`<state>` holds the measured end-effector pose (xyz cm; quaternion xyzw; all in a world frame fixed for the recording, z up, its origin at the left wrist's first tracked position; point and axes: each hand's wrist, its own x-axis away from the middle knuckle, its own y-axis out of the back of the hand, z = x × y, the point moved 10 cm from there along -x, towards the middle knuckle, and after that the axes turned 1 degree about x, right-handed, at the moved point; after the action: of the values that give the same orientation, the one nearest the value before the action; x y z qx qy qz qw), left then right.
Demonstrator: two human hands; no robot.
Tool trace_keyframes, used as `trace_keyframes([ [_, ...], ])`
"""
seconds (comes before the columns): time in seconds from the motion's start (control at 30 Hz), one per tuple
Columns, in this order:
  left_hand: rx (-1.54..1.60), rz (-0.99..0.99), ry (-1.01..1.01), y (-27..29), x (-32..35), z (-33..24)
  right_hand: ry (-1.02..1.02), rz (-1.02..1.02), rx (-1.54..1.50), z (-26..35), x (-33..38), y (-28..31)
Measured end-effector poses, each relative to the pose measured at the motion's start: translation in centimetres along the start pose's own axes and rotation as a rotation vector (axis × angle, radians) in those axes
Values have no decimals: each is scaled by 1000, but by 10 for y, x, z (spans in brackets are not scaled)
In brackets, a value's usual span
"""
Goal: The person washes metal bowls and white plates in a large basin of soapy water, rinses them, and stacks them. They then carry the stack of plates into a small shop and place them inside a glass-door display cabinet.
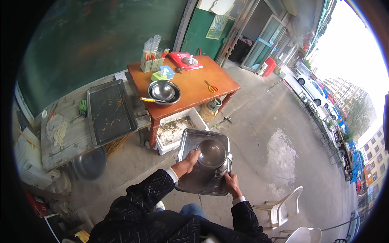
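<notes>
In front of me is a rectangular metal tray [190,182] with a shiny round metal bowl [212,154] on it. My left hand [189,162] is closed on the bowl's left rim, thumb on the edge. Beside the bowl's right side is another metal vessel [221,170], partly covered, with a narrow handle-like piece [230,161] pointing down toward my right hand [232,184]. That hand is closed at the tray's right edge. Whether its fingers hold the handle-like piece or the tray rim I cannot make out.
An orange-brown table [194,89] carries metal bowls [163,91], a tissue box [163,73], orange-handled scissors [211,86] and a red bag [184,60]. Below is a white bin [200,120]. Leftward, a wooden bench [69,141] bears a dark tray [111,111]. White chairs [283,208] stand at right.
</notes>
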<state>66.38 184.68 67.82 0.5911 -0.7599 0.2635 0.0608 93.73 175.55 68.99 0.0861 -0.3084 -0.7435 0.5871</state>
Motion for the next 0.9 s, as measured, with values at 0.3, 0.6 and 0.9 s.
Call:
trace_keyframes([
  [0.3,9,-116,-67,52,-259,-86,130,98,9,80,-288,-43],
  [0.6,217,-322,-42,79,-438,-197,253,244,174,175,-578,-82],
  [0.9,364,-451,-101,170,-575,-242,369,399,230,251,-768,-185],
])
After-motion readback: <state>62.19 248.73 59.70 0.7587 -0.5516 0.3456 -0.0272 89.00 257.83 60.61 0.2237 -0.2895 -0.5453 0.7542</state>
